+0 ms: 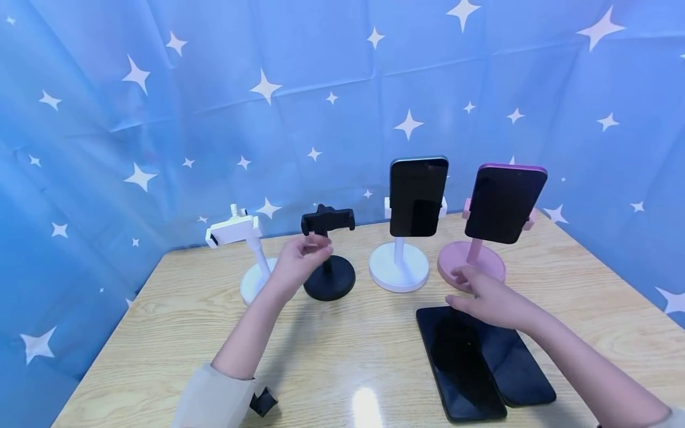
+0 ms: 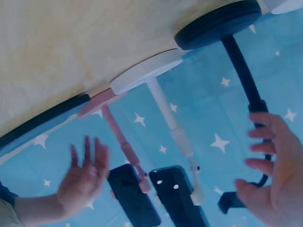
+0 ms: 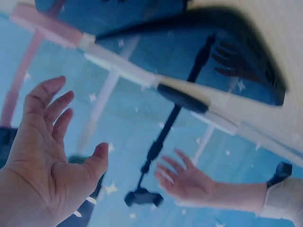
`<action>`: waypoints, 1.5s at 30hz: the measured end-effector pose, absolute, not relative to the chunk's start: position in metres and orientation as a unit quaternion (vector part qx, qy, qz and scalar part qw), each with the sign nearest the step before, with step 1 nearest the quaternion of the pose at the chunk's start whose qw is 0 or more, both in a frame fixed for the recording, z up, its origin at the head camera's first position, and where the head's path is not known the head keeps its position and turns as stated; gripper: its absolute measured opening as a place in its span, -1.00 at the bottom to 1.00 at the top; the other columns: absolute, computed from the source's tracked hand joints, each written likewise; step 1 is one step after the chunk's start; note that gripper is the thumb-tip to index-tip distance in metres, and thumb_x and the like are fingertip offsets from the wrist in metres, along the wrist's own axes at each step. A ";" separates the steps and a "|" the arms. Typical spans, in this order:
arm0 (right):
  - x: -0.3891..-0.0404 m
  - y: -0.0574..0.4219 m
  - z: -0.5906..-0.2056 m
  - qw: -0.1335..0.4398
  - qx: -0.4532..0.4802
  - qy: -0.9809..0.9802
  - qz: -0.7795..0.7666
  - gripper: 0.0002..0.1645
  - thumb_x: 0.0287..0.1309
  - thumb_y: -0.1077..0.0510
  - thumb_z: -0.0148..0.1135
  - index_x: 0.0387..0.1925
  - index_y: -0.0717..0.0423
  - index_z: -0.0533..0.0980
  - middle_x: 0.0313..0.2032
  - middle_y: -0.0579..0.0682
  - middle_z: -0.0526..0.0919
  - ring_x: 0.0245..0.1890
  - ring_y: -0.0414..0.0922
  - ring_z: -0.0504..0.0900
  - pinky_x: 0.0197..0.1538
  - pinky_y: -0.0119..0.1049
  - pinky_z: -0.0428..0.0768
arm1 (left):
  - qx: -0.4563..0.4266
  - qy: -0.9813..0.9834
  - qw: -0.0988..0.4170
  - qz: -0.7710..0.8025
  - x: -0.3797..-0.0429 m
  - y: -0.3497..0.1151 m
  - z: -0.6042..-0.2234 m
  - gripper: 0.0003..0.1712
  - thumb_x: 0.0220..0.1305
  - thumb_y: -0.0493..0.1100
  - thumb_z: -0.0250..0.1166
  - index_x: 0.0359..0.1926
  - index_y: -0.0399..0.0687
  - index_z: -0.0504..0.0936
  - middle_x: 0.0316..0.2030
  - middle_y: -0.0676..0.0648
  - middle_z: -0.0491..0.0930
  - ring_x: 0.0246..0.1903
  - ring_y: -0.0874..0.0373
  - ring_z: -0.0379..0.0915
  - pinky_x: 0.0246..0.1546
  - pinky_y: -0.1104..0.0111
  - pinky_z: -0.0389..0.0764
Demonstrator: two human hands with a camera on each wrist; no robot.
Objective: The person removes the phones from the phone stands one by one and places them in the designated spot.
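My left hand (image 1: 304, 258) is at the pole of the black phone stand (image 1: 333, 285), just below its small holder, with fingers loosely bent. In the right wrist view that same left hand (image 3: 189, 183) shows a gap between it and the pole. My right hand (image 1: 484, 302) hovers over the far end of two dark phones lying side by side, the left phone (image 1: 455, 368) and the right phone (image 1: 516, 359). Its fingers are spread and relaxed, and the palm (image 3: 45, 165) holds nothing. The black stand's holder (image 1: 327, 220) carries no phone.
A white phone stand (image 1: 232, 230) with a bare holder stands at far left. Another white stand (image 1: 398, 279) clamps an upright phone (image 1: 419, 196); a pink stand (image 1: 497, 261) beside it clamps a pink-edged phone (image 1: 505, 205). Behind the wooden table (image 1: 176, 333) hangs a starry blue cloth (image 1: 332, 125).
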State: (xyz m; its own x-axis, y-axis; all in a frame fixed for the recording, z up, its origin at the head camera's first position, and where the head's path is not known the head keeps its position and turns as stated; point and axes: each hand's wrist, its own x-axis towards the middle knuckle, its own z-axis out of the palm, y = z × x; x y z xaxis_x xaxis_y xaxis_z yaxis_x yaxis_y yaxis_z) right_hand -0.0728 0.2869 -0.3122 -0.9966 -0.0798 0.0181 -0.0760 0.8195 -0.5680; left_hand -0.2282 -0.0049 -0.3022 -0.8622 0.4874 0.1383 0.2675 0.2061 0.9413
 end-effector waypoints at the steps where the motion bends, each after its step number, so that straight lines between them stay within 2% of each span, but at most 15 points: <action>1: -0.073 0.283 -0.308 -0.005 -0.040 0.952 -0.303 -0.27 0.15 0.02 0.17 0.10 0.55 0.21 -0.05 0.37 0.48 -0.06 0.19 0.51 -0.07 0.03 0.52 | 0.259 0.783 0.109 0.555 -0.225 -0.002 -0.303 -0.67 0.22 -0.18 0.20 -0.01 -0.22 0.53 -0.07 -0.13 0.55 -0.07 0.03 0.49 -0.01 0.25 0.48; 4: -0.077 0.270 -0.296 -0.024 -0.032 0.942 -0.334 -0.16 0.17 0.03 0.16 0.20 0.56 0.05 -0.02 0.36 0.46 -0.02 0.22 0.49 -0.05 0.02 0.52 | 0.317 0.803 0.142 0.485 -0.218 0.010 -0.305 -0.57 0.24 -0.11 0.18 0.13 -0.10 0.45 0.02 -0.09 0.51 -0.04 0.04 0.49 -0.03 0.25 0.51; 8: -0.086 0.255 -0.283 -0.055 -0.008 0.930 -0.364 -0.01 0.19 0.01 0.12 0.29 0.51 -0.20 0.09 0.43 0.33 0.08 0.28 0.39 0.01 0.06 0.47 | 0.364 0.787 0.163 0.471 -0.209 0.036 -0.299 -0.33 0.28 -0.03 0.14 0.36 0.07 0.12 0.20 -0.08 0.32 0.13 0.02 0.36 0.03 0.20 0.47; 13: -0.096 0.245 -0.271 -0.104 0.006 0.910 -0.401 0.01 0.26 -0.03 0.03 0.34 0.37 -0.35 0.26 0.45 0.08 0.21 0.34 0.21 0.07 0.17 0.36 | 0.381 0.749 0.128 0.528 -0.204 0.068 -0.288 -0.24 0.34 0.03 0.04 0.42 0.16 -0.15 0.30 -0.09 0.15 0.25 0.01 0.20 0.15 0.10 0.33; 19: -0.106 0.240 -0.262 -0.152 -0.010 0.894 -0.422 -0.18 0.36 -0.03 -0.19 0.38 0.20 -0.35 0.34 0.32 -0.04 0.27 0.30 0.11 0.16 0.22 0.22 | 0.370 0.718 0.065 0.586 -0.206 0.090 -0.282 -0.37 0.41 -0.03 -0.08 0.41 0.09 -0.07 0.32 -0.13 0.11 0.25 0.01 0.18 0.15 0.18 0.35; 23: -0.108 0.238 -0.259 -0.176 0.008 0.894 -0.413 -0.22 0.39 -0.08 -0.35 0.39 0.20 -0.38 0.35 0.33 -0.07 0.31 0.22 0.06 0.25 0.16 0.10 | 0.374 0.703 0.040 0.604 -0.208 0.098 -0.279 -0.46 0.44 -0.11 -0.15 0.39 -0.01 0.03 0.27 -0.15 0.19 0.21 0.01 0.23 0.14 0.22 0.36; 27: -0.114 0.238 -0.261 -0.211 0.004 0.874 -0.438 -0.30 0.41 -0.01 -0.39 0.40 0.19 -0.32 0.38 0.26 -0.12 0.37 0.11 -0.08 0.32 0.09 -0.04 | 0.371 0.683 0.038 0.629 -0.206 0.103 -0.274 -0.51 0.44 -0.24 -0.19 0.36 -0.13 0.09 0.23 -0.19 0.25 0.16 0.00 0.28 0.14 0.25 0.36; 30: -0.120 0.240 -0.264 -0.238 -0.003 0.855 -0.461 -0.37 0.41 0.11 -0.37 0.40 0.17 -0.23 0.39 0.17 -0.08 0.37 -0.01 -0.09 0.33 0.03 -0.03 | 0.365 0.676 0.041 0.639 -0.207 0.106 -0.275 -0.52 0.44 -0.26 -0.19 0.34 -0.17 0.11 0.22 -0.20 0.27 0.15 -0.01 0.29 0.14 0.27 0.36; 31: -0.122 0.241 -0.265 -0.244 -0.002 0.854 -0.460 -0.38 0.41 0.15 -0.36 0.40 0.19 -0.20 0.38 0.18 -0.04 0.36 -0.03 -0.06 0.33 0.01 -0.01 | 0.366 0.672 0.042 0.642 -0.207 0.106 -0.276 -0.53 0.44 -0.26 -0.19 0.33 -0.19 0.12 0.20 -0.21 0.28 0.15 -0.02 0.30 0.14 0.27 0.37; 32: -0.123 0.242 -0.267 -0.254 -0.002 0.855 -0.453 -0.40 0.41 0.17 -0.36 0.40 0.21 -0.15 0.29 0.25 0.16 0.29 -0.03 0.16 0.30 -0.07 0.15 | 0.367 0.670 0.041 0.644 -0.210 0.107 -0.280 -0.53 0.44 -0.25 -0.18 0.33 -0.18 0.14 0.19 -0.21 0.30 0.15 -0.01 0.31 0.13 0.28 0.38; 34: -0.126 0.246 -0.269 -0.272 -0.003 0.859 -0.434 -0.44 0.39 0.22 -0.33 0.37 0.25 -0.03 -0.05 0.31 0.46 -0.05 -0.04 0.50 0.07 -0.27 0.44 | 0.373 0.665 0.035 0.646 -0.210 0.108 -0.281 -0.55 0.44 -0.24 -0.18 0.30 -0.21 0.18 0.15 -0.22 0.33 0.13 0.00 0.33 0.10 0.30 0.40; 35: -0.127 0.247 -0.269 -0.281 -0.005 0.862 -0.421 -0.47 0.39 0.24 -0.33 0.34 0.28 0.03 -0.25 0.28 0.50 -0.27 -0.08 0.53 -0.11 -0.36 0.49 | 0.378 0.662 0.031 0.646 -0.211 0.108 -0.282 -0.57 0.44 -0.24 -0.18 0.28 -0.23 0.20 0.12 -0.23 0.34 0.12 -0.01 0.35 0.09 0.31 0.41; 36: -0.127 0.249 -0.270 -0.290 -0.007 0.866 -0.407 -0.49 0.38 0.26 -0.32 0.31 0.32 0.07 -0.42 0.23 0.46 -0.45 -0.12 0.47 -0.28 -0.42 0.47 | 0.382 0.660 0.026 0.646 -0.211 0.108 -0.282 -0.58 0.44 -0.24 -0.17 0.26 -0.25 0.22 0.11 -0.24 0.35 0.11 -0.01 0.36 0.09 0.32 0.42; 38: -0.128 0.251 -0.271 -0.302 -0.012 0.870 -0.390 -0.56 0.37 0.28 -0.29 0.23 0.33 0.18 -0.59 0.10 0.29 -0.63 -0.15 0.27 -0.50 -0.44 0.30 | 0.390 0.656 0.015 0.646 -0.212 0.108 -0.283 -0.60 0.43 -0.26 -0.17 0.23 -0.29 0.24 0.08 -0.25 0.36 0.09 -0.01 0.37 0.08 0.33 0.42; 45: -0.127 0.255 -0.273 -0.306 -0.035 0.866 -0.394 -0.66 0.33 0.35 -0.23 0.09 0.37 0.26 -0.40 0.18 0.41 -0.46 -0.14 0.34 -0.39 -0.59 0.34 | 0.386 0.664 0.000 0.640 -0.212 0.106 -0.286 -0.62 0.40 -0.30 -0.10 0.19 -0.28 0.31 0.08 -0.23 0.39 0.03 0.00 0.40 0.05 0.33 0.45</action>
